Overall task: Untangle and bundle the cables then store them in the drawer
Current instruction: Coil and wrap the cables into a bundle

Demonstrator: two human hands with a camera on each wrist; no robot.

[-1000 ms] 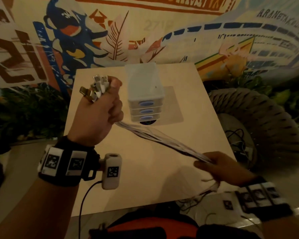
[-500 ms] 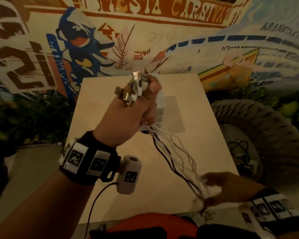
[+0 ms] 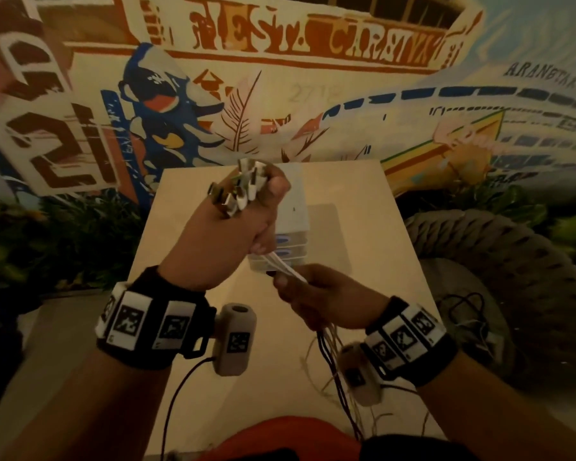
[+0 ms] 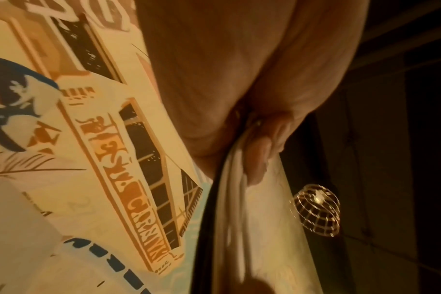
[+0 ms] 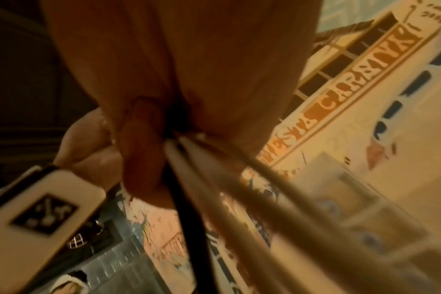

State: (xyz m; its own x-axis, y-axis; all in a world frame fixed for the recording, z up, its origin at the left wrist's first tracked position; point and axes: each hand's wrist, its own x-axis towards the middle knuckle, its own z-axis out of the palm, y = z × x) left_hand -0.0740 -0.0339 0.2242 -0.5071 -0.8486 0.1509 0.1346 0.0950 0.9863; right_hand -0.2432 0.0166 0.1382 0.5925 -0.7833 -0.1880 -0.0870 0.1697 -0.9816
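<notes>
My left hand (image 3: 246,214) grips a bunch of white and black cables just below their plugs (image 3: 243,188), which stick up out of the fist. The cables (image 3: 286,269) run down a short way into my right hand (image 3: 316,294), which grips them close under the left. Their loose tails (image 3: 333,371) hang from the right hand over the table's front edge. In the wrist views the cables (image 4: 229,199) leave the left fist, and the cables (image 5: 189,199) also run out of the right fist. A small white drawer unit (image 3: 293,207) with blue handles stands behind the hands, its drawers shut.
The light wooden table (image 3: 363,254) holds the drawer unit. A woven rope pouf (image 3: 499,261) stands at the right with dark cables (image 3: 463,314) lying on it. A painted mural wall rises behind the table. Plants line the floor at left.
My right hand has slid up the cables from the table's front right corner to just below the left hand. The left hand moved right, in front of the drawer unit.
</notes>
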